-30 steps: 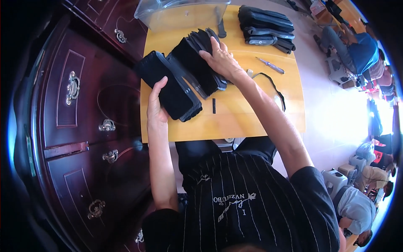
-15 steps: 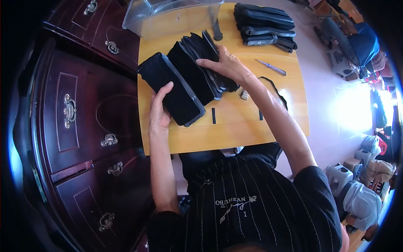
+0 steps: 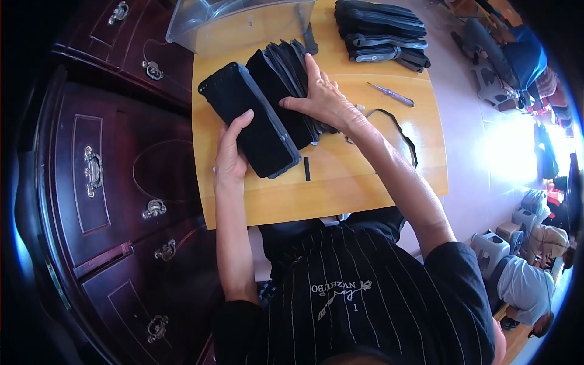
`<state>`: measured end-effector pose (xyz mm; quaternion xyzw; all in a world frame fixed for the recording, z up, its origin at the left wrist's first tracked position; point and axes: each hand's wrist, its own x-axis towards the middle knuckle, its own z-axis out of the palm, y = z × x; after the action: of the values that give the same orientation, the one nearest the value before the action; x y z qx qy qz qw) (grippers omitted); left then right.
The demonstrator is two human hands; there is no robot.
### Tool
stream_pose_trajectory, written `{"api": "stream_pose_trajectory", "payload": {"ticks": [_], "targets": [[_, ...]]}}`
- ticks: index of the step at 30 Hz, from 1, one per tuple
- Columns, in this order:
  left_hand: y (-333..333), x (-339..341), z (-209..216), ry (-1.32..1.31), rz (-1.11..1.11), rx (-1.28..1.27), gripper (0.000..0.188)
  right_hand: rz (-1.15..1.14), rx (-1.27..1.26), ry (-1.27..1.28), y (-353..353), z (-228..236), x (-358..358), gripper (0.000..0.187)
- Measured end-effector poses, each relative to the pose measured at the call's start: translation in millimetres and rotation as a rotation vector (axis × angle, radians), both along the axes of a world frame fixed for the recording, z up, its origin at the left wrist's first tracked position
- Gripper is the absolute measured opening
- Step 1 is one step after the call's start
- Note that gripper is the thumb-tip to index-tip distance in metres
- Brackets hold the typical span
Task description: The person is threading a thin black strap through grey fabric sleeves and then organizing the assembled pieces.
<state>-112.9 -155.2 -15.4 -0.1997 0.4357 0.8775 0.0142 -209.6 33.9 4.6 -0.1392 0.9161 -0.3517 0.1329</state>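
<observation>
My left hand grips a flat bundle of black fabric pads with grey edges, thumb on top and fingers underneath. Just right of it, a second stack of black fabric pads leans on edge, its layers fanned toward the far side. My right hand spans this stack, thumb on the near face and fingers over the far right side. Both bundles tilt the same way and lie close together over the table. Fingertips beneath the left bundle are hidden.
On the yellow table are a screwdriver, a thin black cord and a short black strip. Another pile of black pads sits far right, a clear plastic bin far left. Dark wooden cabinets border the left.
The right hand has shifted slightly left and its fingers have straightened along the stack. The left bundle is turned a little more upright. The whole view has shifted slightly.
</observation>
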Motion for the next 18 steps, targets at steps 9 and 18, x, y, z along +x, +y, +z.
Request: {"api": "stream_pose_trajectory", "payload": {"ticks": [9, 18], "targets": [[-5.5, 9.6, -6.1, 0.076, -0.022, 0.243, 0.043, 0.020, -0.186, -0.081, 1.8, 11.1, -0.6, 0.110], [5.7, 14.3, -14.8, 0.114, 0.036, 0.456, 0.047, 0.012, -0.568, -0.372, 13.1, 7.8, -5.1, 0.100]]}}
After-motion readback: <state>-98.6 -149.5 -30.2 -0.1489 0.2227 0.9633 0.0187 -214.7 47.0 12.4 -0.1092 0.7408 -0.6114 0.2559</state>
